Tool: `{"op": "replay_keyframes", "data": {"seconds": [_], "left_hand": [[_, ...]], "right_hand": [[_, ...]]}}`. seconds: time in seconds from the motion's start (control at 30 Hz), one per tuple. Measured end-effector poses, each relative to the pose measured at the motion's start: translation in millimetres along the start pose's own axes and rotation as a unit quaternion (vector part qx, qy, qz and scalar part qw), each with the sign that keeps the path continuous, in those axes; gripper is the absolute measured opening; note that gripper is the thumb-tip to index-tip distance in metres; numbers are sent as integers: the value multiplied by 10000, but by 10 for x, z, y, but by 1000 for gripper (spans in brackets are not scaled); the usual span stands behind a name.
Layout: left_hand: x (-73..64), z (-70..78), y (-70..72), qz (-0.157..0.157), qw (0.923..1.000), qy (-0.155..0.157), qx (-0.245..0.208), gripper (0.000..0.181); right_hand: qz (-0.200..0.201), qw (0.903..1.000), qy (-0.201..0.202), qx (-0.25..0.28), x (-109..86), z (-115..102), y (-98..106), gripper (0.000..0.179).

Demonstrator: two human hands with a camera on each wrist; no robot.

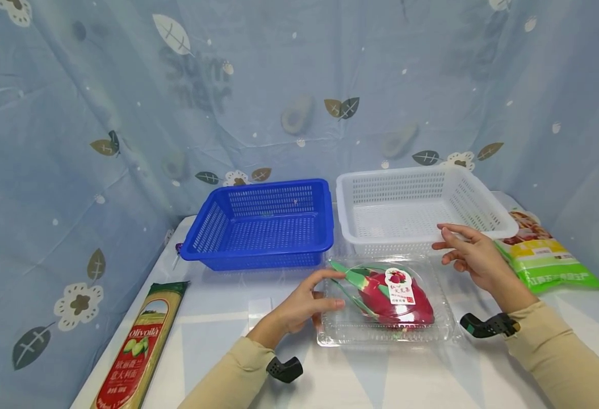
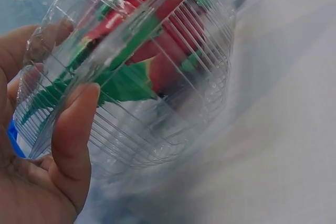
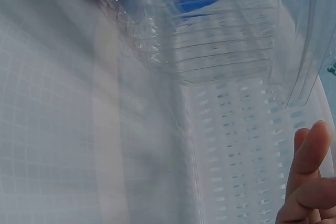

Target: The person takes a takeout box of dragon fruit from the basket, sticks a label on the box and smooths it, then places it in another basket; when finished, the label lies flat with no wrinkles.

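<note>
My left hand (image 1: 301, 308) grips the left side of a clear plastic clamshell box (image 1: 340, 332). In the left wrist view the thumb (image 2: 76, 140) presses on the near wall of the box, with fingers on its other side. Inside lies a red dragon fruit (image 1: 422, 301) with green leafy tips, and a white label (image 1: 400, 287) sits on the lid. Apart from the box, to its upper right, is my right hand (image 1: 478, 261), its fingers loosely bent with nothing between them. It hovers by the front right of a white basket (image 1: 381, 241).
A blue basket (image 1: 263, 261) stands left of the white one. Far left lies a pack of spaghetti (image 1: 138, 346). On the right, a yellow and green food bag (image 1: 547, 261) lies partly behind the right hand. A patterned curtain (image 1: 258, 74) encloses the back and sides.
</note>
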State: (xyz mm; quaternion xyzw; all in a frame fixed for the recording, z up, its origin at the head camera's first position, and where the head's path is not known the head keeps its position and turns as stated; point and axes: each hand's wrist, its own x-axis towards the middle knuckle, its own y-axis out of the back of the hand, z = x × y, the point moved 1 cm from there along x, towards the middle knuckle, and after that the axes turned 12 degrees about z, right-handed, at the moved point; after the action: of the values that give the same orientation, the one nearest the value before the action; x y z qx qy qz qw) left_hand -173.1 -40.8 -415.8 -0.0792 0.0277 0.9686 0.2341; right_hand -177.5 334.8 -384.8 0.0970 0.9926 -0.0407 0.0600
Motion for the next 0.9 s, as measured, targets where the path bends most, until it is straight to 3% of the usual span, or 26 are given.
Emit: {"op": "replay_keyframes", "data": {"seconds": [0.47,0.8,0.9], "left_hand": [[-26,-109,-107,474,9956,-576,-561,52],[-54,-135,-120,437,9907,-912,-912,43],[-70,-138,-128,476,9886,-961,-1055,33]], "right_hand": [[121,9998,42,-146,34,22,-4,19],[126,9995,176,-212,43,23,-16,22],[135,9994,177,-258,54,23,-25,23]]}}
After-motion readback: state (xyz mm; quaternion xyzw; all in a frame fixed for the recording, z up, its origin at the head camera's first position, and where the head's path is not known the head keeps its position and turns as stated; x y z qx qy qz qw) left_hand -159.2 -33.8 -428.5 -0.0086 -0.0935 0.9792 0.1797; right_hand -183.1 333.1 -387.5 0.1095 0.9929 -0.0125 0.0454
